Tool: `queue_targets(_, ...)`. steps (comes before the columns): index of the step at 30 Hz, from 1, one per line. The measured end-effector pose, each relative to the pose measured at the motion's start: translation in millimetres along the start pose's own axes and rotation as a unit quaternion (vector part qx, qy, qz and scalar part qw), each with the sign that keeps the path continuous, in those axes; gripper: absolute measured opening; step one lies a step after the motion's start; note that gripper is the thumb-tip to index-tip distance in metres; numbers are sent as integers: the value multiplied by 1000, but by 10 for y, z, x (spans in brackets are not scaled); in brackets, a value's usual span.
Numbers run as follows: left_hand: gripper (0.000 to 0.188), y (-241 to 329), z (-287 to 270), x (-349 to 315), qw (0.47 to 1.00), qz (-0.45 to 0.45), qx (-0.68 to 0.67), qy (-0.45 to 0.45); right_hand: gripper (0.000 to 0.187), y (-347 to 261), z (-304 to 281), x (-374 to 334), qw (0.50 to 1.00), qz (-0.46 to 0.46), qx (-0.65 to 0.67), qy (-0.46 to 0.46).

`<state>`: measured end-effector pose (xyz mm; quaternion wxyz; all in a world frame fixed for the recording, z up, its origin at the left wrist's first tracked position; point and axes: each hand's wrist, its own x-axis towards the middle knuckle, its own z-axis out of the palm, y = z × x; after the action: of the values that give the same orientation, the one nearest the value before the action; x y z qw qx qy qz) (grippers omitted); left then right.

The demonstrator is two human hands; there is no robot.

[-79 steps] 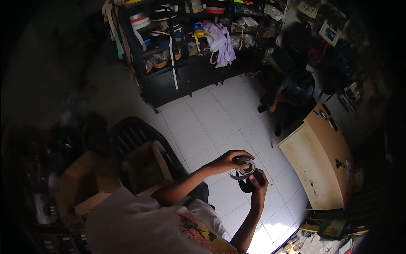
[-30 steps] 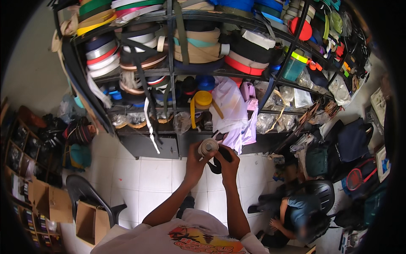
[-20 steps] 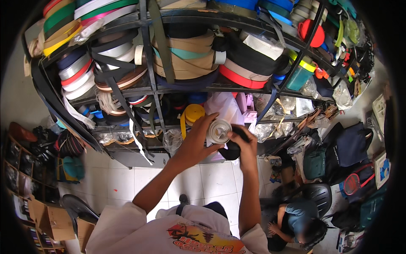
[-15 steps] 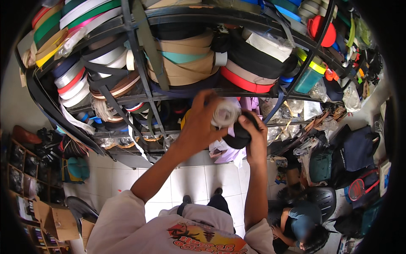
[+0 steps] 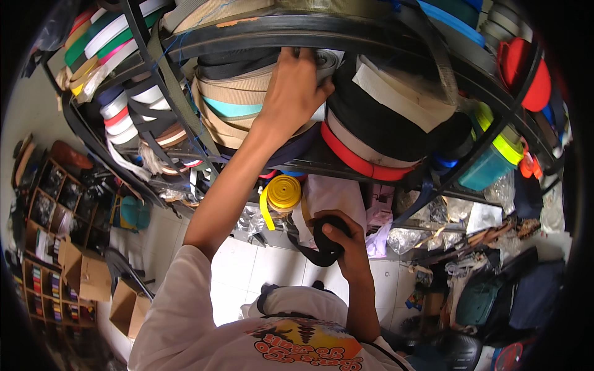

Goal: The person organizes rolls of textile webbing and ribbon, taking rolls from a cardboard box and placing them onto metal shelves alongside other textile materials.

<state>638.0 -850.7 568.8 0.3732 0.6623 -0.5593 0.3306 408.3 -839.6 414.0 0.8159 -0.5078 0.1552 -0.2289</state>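
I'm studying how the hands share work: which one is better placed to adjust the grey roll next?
Left, I'd judge: the left hand is up right by the grey roll, while the right hand is lower, holding the black roll.

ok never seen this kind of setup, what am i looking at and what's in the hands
No robot here, just a person's two bare hands. A wide fisheye camera worn on the head looks down, so straight edges bend near the rim. The right hand holds a black strap roll. The left hand is up at a grey roll on the black rack; whether it grips it is hard to tell. Beige rolls sit beside that hand, a yellow roll on a shelf below.
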Motion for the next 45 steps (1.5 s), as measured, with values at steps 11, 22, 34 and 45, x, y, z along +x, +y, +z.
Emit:
queue_targets(11, 63, -22, 82, -66, 978, 34, 201, -41, 66, -303, -172, 292, 990, 1, 65, -128)
queue_targets(22, 33, -89, -325, -147, 998, 19, 13, -66, 56, -1006, 676, 840, 942, -297, -151, 34)
queue_targets(34, 41, -350, -317, -189, 991, 101, 89, -15, 56, -993, 1042, 1706, 743, -545, -302, 245)
queue_targets(45, 44, -366, -337, -223, 998, 62, 31, 5, 45, -1214, 1004, 1980, 671, -510, -464, 274)
